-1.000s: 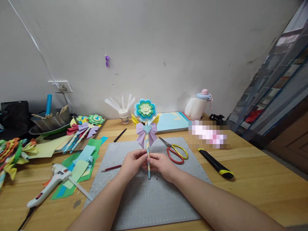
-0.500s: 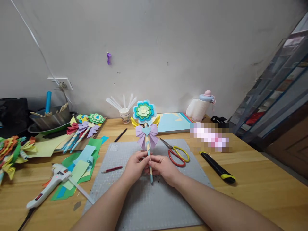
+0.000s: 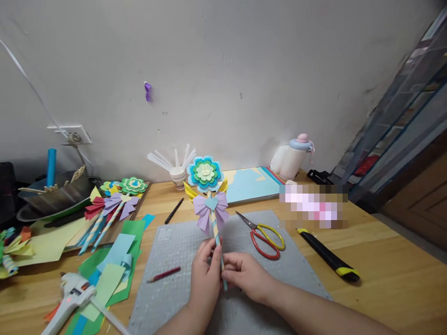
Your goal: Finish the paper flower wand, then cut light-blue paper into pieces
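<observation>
A paper flower wand (image 3: 211, 207) stands nearly upright in front of me, its top leaning slightly left. It has a layered blue, green and cream flower head, yellow paper wings, a pleated lilac bow with a light blue heart, and a spiral-striped stick. My left hand (image 3: 206, 270) is closed round the stick below the bow. Lower down, the fingers of my right hand (image 3: 246, 275) pinch the stick near its bottom end. Beneath both hands lies a grey cutting mat (image 3: 167, 298).
Scissors (image 3: 262, 237) and a dark red pencil (image 3: 164, 274) lie on the mat. Right of it is a black-and-yellow cutter (image 3: 328, 256). A white glue gun (image 3: 71, 298), paper scraps (image 3: 117, 256) and more paper wands (image 3: 115, 204) are at left. Behind stands a paper cup (image 3: 178, 177) of glue sticks.
My view has shifted, so the table sits lower in the picture. The wand now leans left at the top, and my left hand has turned more upright around the stick.
</observation>
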Demonstrator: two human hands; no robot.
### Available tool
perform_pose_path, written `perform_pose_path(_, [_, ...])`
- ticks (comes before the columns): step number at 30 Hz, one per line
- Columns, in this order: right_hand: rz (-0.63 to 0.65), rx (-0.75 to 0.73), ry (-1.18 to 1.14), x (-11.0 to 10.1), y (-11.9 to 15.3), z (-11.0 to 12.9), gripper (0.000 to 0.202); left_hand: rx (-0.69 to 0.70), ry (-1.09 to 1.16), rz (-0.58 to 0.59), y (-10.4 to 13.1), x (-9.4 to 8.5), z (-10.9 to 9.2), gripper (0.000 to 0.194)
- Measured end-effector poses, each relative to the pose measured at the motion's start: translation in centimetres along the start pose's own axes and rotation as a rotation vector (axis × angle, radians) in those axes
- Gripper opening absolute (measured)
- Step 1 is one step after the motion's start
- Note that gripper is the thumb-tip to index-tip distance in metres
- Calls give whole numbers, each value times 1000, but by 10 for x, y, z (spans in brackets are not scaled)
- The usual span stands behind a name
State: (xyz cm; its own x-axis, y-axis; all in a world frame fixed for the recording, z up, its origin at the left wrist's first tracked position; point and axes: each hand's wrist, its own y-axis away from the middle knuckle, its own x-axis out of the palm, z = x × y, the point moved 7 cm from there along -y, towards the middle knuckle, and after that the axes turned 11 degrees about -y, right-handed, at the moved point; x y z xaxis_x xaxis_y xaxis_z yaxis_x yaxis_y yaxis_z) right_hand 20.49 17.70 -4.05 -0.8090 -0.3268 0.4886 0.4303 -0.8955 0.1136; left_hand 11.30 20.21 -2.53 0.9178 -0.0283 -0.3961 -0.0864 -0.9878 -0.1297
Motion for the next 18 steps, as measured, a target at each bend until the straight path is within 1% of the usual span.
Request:
perform_pose_path(4, [16, -1, 8, 1, -1, -2, 17, -44, 40, 7, -1, -1, 4, 37])
perform_pose_path(11, [18, -18, 26, 3, -1, 0, 21, -82, 86, -1, 1, -7, -3, 38])
perform_pose_path(15, [33, -30, 12, 4, -1, 1, 25, -116, 122, 7, 5, -5, -4, 41])
perform_pose_path(18, [34, -14, 40, 2, -2, -2, 28, -125, 148, 14, 6, -2, -3, 42])
